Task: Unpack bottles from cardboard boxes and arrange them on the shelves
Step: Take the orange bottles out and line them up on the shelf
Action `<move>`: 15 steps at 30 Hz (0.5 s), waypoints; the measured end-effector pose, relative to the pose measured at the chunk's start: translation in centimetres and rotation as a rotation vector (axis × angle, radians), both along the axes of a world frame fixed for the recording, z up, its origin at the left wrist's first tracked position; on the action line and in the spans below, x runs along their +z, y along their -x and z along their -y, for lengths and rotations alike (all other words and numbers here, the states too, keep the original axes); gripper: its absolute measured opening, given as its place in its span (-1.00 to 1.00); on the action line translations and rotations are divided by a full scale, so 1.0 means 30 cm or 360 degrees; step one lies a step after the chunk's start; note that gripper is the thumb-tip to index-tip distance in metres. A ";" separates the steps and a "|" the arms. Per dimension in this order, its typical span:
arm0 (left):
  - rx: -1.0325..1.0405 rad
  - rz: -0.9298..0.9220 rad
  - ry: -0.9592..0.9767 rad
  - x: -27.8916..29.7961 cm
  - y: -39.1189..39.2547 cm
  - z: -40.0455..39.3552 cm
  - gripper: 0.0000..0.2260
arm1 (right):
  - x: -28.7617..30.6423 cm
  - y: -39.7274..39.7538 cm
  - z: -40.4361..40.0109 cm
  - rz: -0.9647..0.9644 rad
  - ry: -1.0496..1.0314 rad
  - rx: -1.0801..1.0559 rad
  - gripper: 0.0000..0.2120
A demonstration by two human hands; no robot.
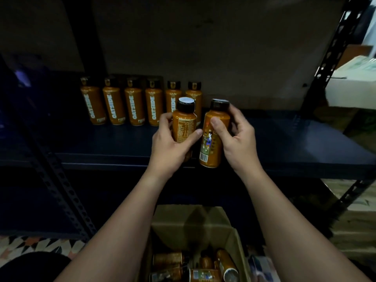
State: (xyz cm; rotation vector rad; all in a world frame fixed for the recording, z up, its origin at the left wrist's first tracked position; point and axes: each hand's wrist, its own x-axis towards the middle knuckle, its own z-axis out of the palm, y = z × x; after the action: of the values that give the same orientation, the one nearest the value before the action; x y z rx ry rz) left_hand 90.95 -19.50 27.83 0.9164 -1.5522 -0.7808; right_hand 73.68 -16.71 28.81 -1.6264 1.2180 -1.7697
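Observation:
My left hand [169, 147] grips an orange bottle with a black cap [184, 121], held upright over the front of the dark shelf [101, 143]. My right hand [237, 137] grips a second orange bottle [213, 139] just to its right, the two bottles nearly touching. Behind them, several matching orange bottles [133, 104] stand in a row at the back of the shelf. Below, between my forearms, an open cardboard box [193, 222] holds several more bottles [203, 265] lying on their sides.
Perforated black metal uprights frame the shelf at left [61, 186] and right [329, 58]. The shelf surface [295, 143] lies to the right of the bottle row. A pale box [354, 86] sits on the neighbouring rack at right. Patterned flooring [40, 245] shows at lower left.

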 end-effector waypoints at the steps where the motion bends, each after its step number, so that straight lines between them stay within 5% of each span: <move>1: -0.0003 0.0010 -0.0008 0.006 0.000 0.032 -0.43 | 0.003 0.005 0.027 0.0008 0.0009 -0.0002 -0.46; 15: -0.0094 0.0060 -0.0128 0.009 0.048 0.279 -0.36 | -0.017 0.045 0.261 -0.0040 -0.0149 -0.0056 -0.38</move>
State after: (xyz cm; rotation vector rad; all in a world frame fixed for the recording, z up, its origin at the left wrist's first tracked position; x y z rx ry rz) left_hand 89.50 -27.86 28.09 0.9522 -1.5961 -0.8777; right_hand 72.34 -24.54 28.31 -1.5873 1.3281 -1.6918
